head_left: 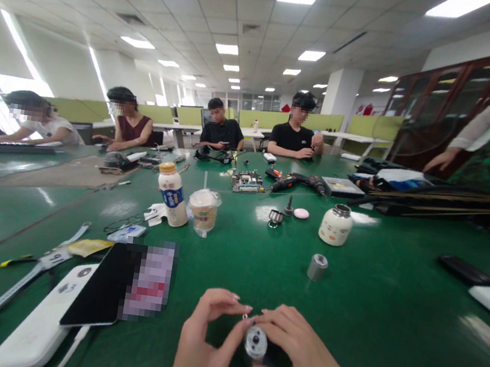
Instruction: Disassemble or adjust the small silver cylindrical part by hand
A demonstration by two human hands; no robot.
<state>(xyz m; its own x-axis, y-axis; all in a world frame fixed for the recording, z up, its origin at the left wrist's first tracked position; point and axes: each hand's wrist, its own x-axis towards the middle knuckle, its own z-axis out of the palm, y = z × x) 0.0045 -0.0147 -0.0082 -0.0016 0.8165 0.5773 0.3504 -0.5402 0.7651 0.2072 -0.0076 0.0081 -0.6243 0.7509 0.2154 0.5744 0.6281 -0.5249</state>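
On the green table my right hand [295, 348] curls around a short metal cylinder [256, 343] with a dark centre hole and smaller holes in its top face. Its thumb and fingers press on the cylinder's sides. Close beside it, my left hand [212, 337] pinches a tiny shiny metal piece [245, 316] between thumb and forefinger, too small to identify. A second metal cylinder [317, 268] stands upright a little beyond my right hand. Farther off are a cream-coloured jar [336, 225] with an uncovered metal neck, a metal part with a ring [275, 218] and a pink oval object [301, 214].
A drink bottle [173, 194] and a plastic cup with a straw [203, 209] stand ahead on the left. Nearer lie a black tablet-like slab [105, 285] and a white power bank [41, 319]. A circuit board [247, 181] and power drills [297, 183] lie farther back; several people sit around.
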